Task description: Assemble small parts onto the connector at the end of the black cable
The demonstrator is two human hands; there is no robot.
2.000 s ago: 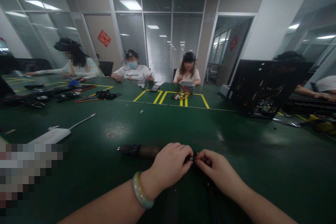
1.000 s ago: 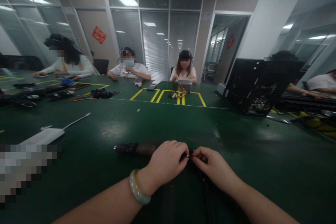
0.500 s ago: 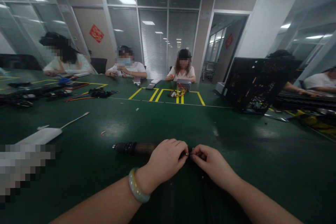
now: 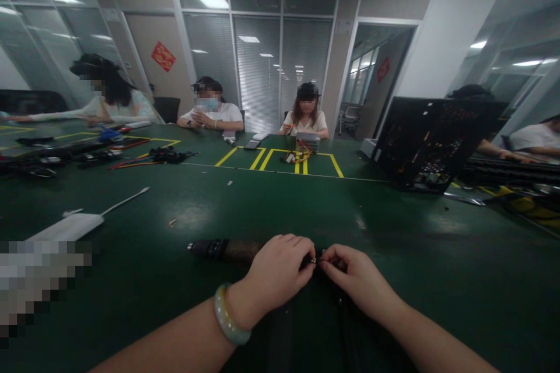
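Note:
A dark cylindrical tool that looks like an electric screwdriver [image 4: 240,250] lies on the green table, its metal tip pointing left. My left hand [image 4: 280,268], with a jade-like bangle [image 4: 227,316] at the wrist, reaches over its right part and hides it. Between that hand's thumb and fingers a tiny brass-coloured piece [image 4: 314,260] shows; its kind is too small to tell. Close by on the right, my right hand [image 4: 356,274] is closed in a pinch at the same spot. Whatever its fingertips grip is hidden. A dark cable [image 4: 343,315] runs down below it.
A white power strip [image 4: 81,222] with a cord lies at left. Cable bundles [image 4: 166,154] spread behind it. Yellow tape [image 4: 266,157] marks the far side, where people sit. A black computer case [image 4: 431,145] stands at right. Small scraps [image 4: 172,222] dot the green tabletop [image 4: 262,204].
Both my hands stay pinched together, shifting only slightly. The brass-coloured piece shows a little more. At far left, a person now stretches an arm out along the table.

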